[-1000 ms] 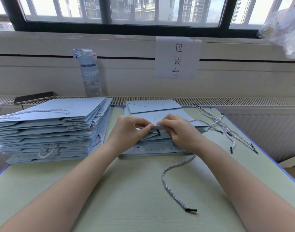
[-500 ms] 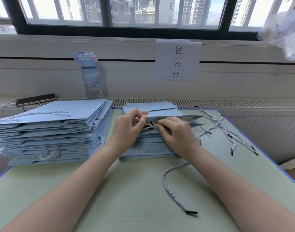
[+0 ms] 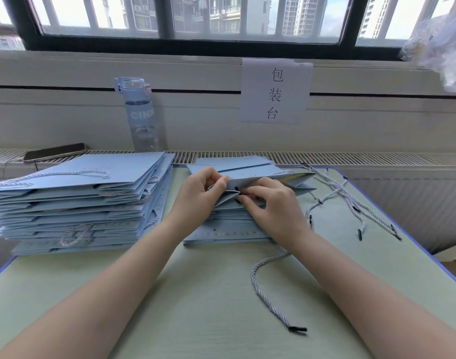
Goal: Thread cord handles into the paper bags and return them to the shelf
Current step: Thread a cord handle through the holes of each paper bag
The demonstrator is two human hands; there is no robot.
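Left of the left hand [image 3: 198, 195] stands the tall stack of corded bags [image 3: 74, 200]; beneath both hands lies the unthreaded pile [image 3: 221, 234]. The left hand pinches the top bag [image 3: 260, 174] by its raised edge; the right hand [image 3: 276, 211] pinches the cord [image 3: 258, 283] trailing behind it. Threading seems in hand: next, the black tip [image 3: 236, 189] needs feeding through a hole hidden by the hands.

The twisted white cord [image 3: 258, 281] runs under the right hand [image 3: 271, 203], so its top end is hidden. That hand and the left hand [image 3: 198, 198] cover the middle of the flat light blue paper bag [image 3: 258, 177]. The tiny marks [image 3: 229, 233] lower down are too small to read. The crinkly clear plastic bag [image 3: 442, 45] is blurry and cut off at the right edge.
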